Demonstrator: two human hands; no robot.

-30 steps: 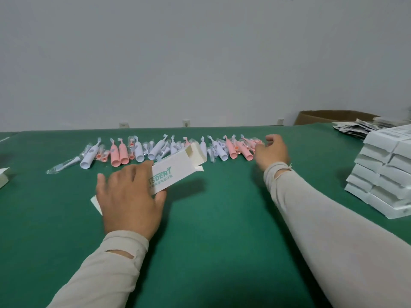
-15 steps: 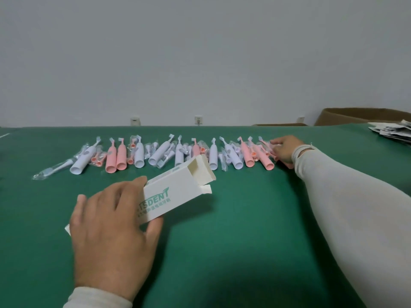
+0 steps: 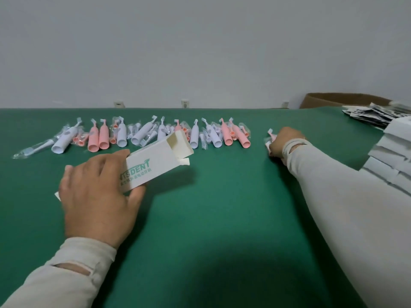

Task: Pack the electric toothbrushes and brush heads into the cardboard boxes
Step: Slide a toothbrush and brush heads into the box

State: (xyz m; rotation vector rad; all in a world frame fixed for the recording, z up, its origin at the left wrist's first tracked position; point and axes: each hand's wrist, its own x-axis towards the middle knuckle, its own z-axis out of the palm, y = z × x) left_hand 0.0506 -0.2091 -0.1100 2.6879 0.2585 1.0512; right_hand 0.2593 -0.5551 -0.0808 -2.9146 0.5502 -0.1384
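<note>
My left hand (image 3: 97, 194) grips a white cardboard box (image 3: 155, 163) with green lettering, tilted up off the green table, its open end with flaps facing the far right. Behind it runs a row of pink and white electric toothbrushes (image 3: 142, 136) and bagged brush heads (image 3: 80, 140). To the right of the row, my right hand (image 3: 283, 141) is curled around a pink toothbrush (image 3: 271, 136) and a small bagged piece, held just clear of the row; most of it is hidden by the fingers.
A stack of closed white boxes (image 3: 391, 156) stands at the right edge. Behind it lies a heap of printed leaflets (image 3: 375, 114) and a brown carton (image 3: 342, 100). The green table (image 3: 222, 207) runs wide in front of me.
My right hand has taken a pink toothbrush from the row's right end and drawn it away to the right. The left hand keeps holding the box; the view shifted.
</note>
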